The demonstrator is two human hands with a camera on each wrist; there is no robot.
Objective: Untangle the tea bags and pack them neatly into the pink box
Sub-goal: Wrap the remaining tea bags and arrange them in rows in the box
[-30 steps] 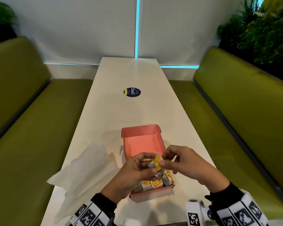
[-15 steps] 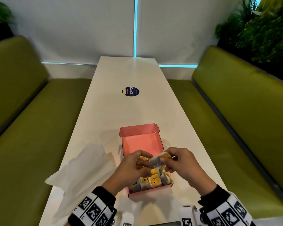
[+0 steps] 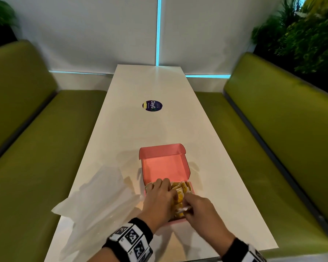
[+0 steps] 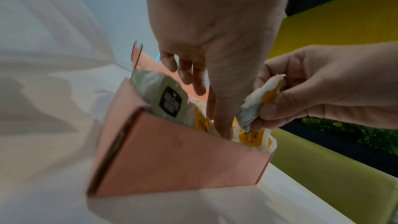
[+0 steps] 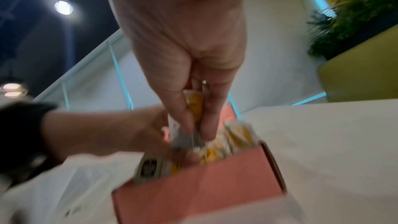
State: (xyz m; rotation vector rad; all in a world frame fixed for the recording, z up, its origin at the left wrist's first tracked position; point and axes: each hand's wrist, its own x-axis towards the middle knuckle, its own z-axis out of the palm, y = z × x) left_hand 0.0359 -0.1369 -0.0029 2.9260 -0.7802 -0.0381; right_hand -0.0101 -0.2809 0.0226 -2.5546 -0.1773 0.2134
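The pink box (image 3: 186, 168) lies on the white table (image 3: 140, 129) with its lid folded back. Several yellow-and-white tea bags (image 3: 179, 188) stand in rows inside it. At the box's left end (image 4: 172, 159) is a grey-green sachet (image 4: 168, 101) with a black label. My left hand (image 3: 165, 188) reaches into the box, fingers straight, and its thumb (image 4: 221, 108) presses down between the bags. My right hand (image 3: 186, 207) pinches one tea bag (image 4: 262, 98) between thumb and fingers. It holds the bag (image 5: 193, 106) upright over the near row, just inside the front wall (image 5: 204, 185).
Crumpled translucent white wrapping (image 3: 95, 205) lies left of the box. A round dark sticker (image 3: 152, 105) marks the table's middle. Green benches (image 3: 45, 148) (image 3: 273, 129) flank the table, and plants (image 3: 301, 35) stand at the back right.
Both hands have dropped from above the box down into it. The left hand has let go of the tea bag and spread into the rows. The right hand has brought the bag down.
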